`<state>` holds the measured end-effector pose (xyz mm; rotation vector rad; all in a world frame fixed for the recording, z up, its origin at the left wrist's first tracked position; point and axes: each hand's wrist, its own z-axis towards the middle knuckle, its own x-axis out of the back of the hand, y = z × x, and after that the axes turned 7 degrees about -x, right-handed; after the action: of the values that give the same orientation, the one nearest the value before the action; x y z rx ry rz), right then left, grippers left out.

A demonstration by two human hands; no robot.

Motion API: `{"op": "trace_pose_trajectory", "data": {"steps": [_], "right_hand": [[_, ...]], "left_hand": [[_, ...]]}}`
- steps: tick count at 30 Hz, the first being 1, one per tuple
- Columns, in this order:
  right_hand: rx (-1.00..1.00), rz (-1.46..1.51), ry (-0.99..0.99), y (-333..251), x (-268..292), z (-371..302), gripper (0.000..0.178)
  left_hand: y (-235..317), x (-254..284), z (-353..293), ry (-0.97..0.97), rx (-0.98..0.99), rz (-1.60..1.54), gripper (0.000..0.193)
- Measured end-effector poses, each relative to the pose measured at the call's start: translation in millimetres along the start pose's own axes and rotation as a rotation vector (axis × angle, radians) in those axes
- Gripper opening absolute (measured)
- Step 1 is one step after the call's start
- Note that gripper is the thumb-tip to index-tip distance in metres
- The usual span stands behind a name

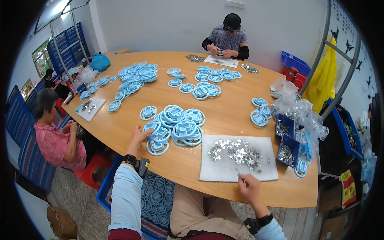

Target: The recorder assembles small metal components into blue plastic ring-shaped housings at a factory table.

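Right hand (249,187) sits at the near table edge, fingers pinched shut on a thin metal tool or pin — too small to tell which — its tip on the front edge of the white mat (264,170). Left hand (138,137) reaches forward, fingers spread loosely open, touching the near rim of a blue plastic ring part at the edge of the nearest pile of blue parts (176,124); it hasn't closed on it.

Heap of small silver metal pieces (236,153) is spread across the middle of the mat, between the two hands and closer to the right one. Looks largely unused — plenty left.

Judging progress: the near pile holds roughly a dozen ring parts, stacked and overlapping; can't tell from here which are fitted with metal pieces and which aren't. More piles of the same blue parts lie further up the wooden table (132,132) — so likely a lot of work remaining.

Outward: two small blue bins (289,145) with metal pieces stand just right of the mat, beside crumpled clear plastic bags (298,110). A blue crate (105,188) of more ring parts sits under the table by the person's left knee.

Co-workers: one seated at the far end, one in a pink shirt at left — both busy with their own hands.
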<state>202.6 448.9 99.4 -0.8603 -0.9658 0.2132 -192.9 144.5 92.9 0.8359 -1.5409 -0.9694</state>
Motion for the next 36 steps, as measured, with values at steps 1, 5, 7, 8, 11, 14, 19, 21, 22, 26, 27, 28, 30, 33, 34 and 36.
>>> {"op": "trace_pose_trajectory", "data": {"steps": [1,5,7,8,11,14,19,21,22,26,27,28,30,33,34,36], "right_hand": [[0.03,0.032,0.024,-3,-1,14,0.012],[0.034,-0.054,-0.014,4,-16,73,0.011],[0.007,-0.157,-0.046,8,-29,96,0.015],[0.029,-0.139,-0.062,-1,-41,105,0.015],[-0.046,-0.418,-0.128,2,-53,117,0.018],[0.004,-0.364,-0.093,2,-60,120,0.015],[-0.052,-0.429,-0.126,-17,-23,100,0.013],[-0.094,-0.533,-0.213,-8,-19,84,0.014],[-0.108,-0.536,-0.211,-8,-20,74,0.014],[-0.117,-0.387,-0.208,-3,-22,65,0.013],[-0.15,-0.215,-0.172,0,-14,66,0.013],[-0.179,-0.041,-0.136,5,-8,68,0.013],[-0.177,-0.069,-0.167,10,-2,68,0.013],[-0.173,0.008,-0.191,10,0,64,0.013],[-0.084,0.029,-0.197,12,-5,62,0.013],[0.008,0.059,-0.207,18,-12,63,0.013]], "left_hand": [[-6,3,4,0.003,0.001,0.002,0.103],[-27,7,21,0.099,0.199,-0.374,0.064],[-40,10,34,0.089,0.206,-0.429,0.045],[-68,28,46,0.076,0.22,-0.507,0.031],[-56,16,42,-0.032,0.263,-0.685,0.016],[-43,19,23,-0.047,0.256,-0.798,0.012],[-15,14,-51,0.02,0.011,-0.776,0.012],[5,-10,-108,0.003,0.022,-0.828,0.011],[7,-23,-135,-0.094,0.01,-0.816,0.009],[12,-91,-217,-0.333,0.129,-0.872,0.008],[9,-105,-231,-0.369,0.163,-0.911,0.01],[5,-115,-241,-0.366,0.168,-0.909,0.01],[2,-133,-256,-0.417,0.258,-0.948,0.013],[13,-145,-268,-0.441,0.256,-1.011,0.017],[18,-149,-271,-0.441,0.255,-1.012,0.017],[22,-151,-276,-0.52,0.293,-0.978,0.017]]}}
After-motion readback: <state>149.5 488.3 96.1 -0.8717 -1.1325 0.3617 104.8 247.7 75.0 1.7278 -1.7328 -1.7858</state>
